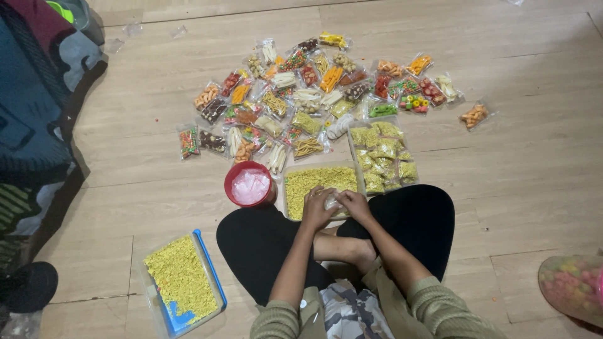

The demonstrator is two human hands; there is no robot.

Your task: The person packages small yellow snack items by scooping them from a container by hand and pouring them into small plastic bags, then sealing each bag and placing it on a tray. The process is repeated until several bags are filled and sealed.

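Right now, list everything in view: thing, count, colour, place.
snack packets: many, mixed colours, spread on floor ahead
filled yellow-green packets: a cluster, right of the tray
open tray of yellow-green snack: one, clear, before the knees
red tub: one, holding clear bags, left of tray
blue-lidded container: one, yellow-green snack inside, lower left
pink snack bag: one, lower right edge
wooden floor: tan
small clear bag: one, between both hands
left hand: on bag
right hand: on bag

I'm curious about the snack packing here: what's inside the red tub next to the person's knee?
The red tub holds a pale pinkish-white heap, seemingly clear empty plastic bags. That heap hides whatever lies beneath, including the tub's bottom. Beside it stands the tray of yellow snack.
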